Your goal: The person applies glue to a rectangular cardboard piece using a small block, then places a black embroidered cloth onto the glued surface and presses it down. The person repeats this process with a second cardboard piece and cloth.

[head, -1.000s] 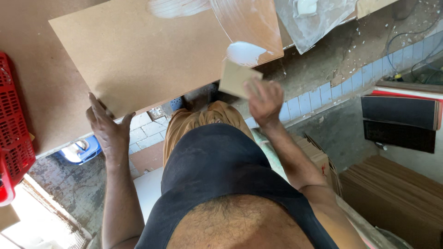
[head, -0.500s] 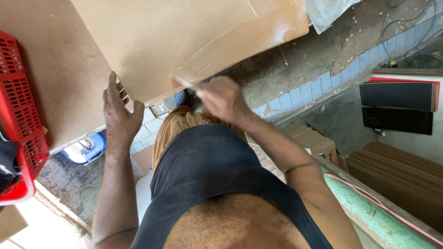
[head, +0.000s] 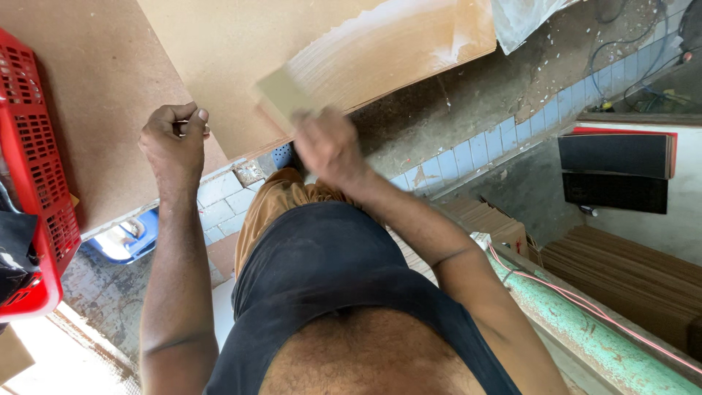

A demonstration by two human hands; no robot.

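**Spreader drawn back to the board's near edge**

Since half a second ago the right hand (head: 327, 146) has pulled back toward the body, and the small flat spreader (head: 281, 93) now shows clear of the fingers, blurred with motion. That hand is closed around the spreader's near end. The left hand (head: 174, 143) has curled from flat into a loose fist, gripping the near edge of the brown board (head: 241, 51) to steady it.

The step in hand looks like spreading a pale coat across the board: a whitish smear (head: 395, 44) runs from the spreader toward the far corner. The next stroke would likely call for a flat, even push outward while the left hand keeps the board from sliding.

The board lies on a larger brown desk (head: 95, 110). A red plastic crate (head: 40, 183) stands at its left. Below are pale floor tiles (head: 468, 157), a blue basin (head: 124, 238), stacked brown sheets (head: 621, 267) and a green pipe (head: 585, 329).
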